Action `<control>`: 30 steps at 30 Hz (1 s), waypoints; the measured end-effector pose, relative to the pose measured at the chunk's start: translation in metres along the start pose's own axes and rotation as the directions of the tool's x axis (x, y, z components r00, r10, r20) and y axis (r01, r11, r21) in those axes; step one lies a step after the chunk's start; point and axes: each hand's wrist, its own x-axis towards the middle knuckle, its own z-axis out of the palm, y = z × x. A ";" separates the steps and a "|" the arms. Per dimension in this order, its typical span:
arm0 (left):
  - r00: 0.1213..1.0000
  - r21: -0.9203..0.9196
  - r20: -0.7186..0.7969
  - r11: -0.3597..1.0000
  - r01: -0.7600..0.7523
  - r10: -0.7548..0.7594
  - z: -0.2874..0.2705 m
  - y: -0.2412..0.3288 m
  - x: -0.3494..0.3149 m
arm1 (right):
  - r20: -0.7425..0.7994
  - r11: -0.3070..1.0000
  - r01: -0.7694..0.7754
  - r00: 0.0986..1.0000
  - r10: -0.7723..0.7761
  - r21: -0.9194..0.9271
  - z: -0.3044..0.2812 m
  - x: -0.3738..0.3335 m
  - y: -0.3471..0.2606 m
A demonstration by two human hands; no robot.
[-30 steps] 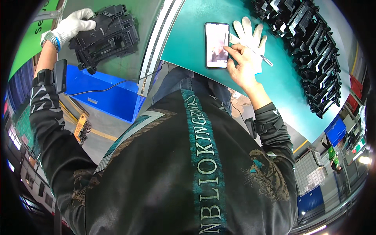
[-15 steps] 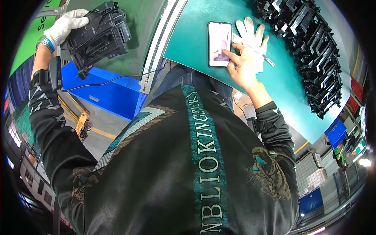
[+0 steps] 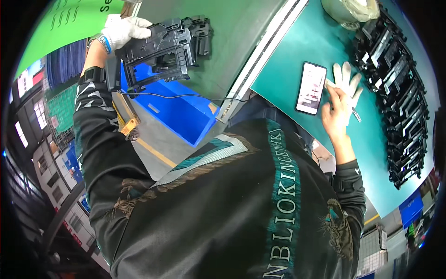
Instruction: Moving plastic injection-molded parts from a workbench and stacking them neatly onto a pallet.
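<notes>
My left hand [image 3: 124, 33], in a white glove, grips the left edge of a black plastic frame part [image 3: 162, 46] over the green surface. Directly behind that part, a second black plastic piece [image 3: 203, 39] shows. My bare right hand [image 3: 335, 116] is beside a phone [image 3: 311, 88] with a lit screen, index finger stretched out past its right edge and the other fingers partly bent. It holds nothing that I can see. Partly under this hand lies an empty white glove [image 3: 346, 79]. A slim pen-like tool [image 3: 356, 114] rests just right of the hand.
Black plastic parts [image 3: 395, 83] stand in a long row along the right of the teal table [image 3: 278, 69]. A pale rounded thing [image 3: 350, 11] sits at its far edge. Below the left work surface is a blue bin [image 3: 181, 114]; a black cable [image 3: 186, 96] runs across above it.
The view has swung left, so everything sits farther right and lower. My right index finger has come off the phone screen to its right side. My left hand still grips the frame part.
</notes>
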 end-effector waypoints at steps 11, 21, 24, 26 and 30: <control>0.916 -0.212 0.361 0.972 -0.103 0.176 0.003 -0.042 0.053 | -0.041 0.980 -0.128 0.990 0.135 0.151 -0.015 -0.035 -0.009; 0.566 0.222 -0.806 0.975 0.019 0.173 0.047 -0.012 -0.059 | 0.009 0.966 -0.127 0.992 0.128 0.226 -0.002 -0.049 -0.004; 0.414 -0.408 -0.861 0.888 -0.213 -0.296 0.113 -0.074 -0.092 | -0.031 0.972 -0.128 0.990 0.136 0.195 -0.007 -0.052 0.005; 0.635 -0.925 -0.371 0.326 -0.193 -0.678 0.144 -0.087 -0.094 | -0.074 0.974 -0.131 0.986 0.147 0.187 -0.005 -0.058 0.012; 0.647 -0.987 -0.040 -0.069 -0.142 -0.761 0.176 -0.016 -0.073 | -0.075 0.968 -0.147 0.983 0.165 0.202 -0.007 -0.059 0.017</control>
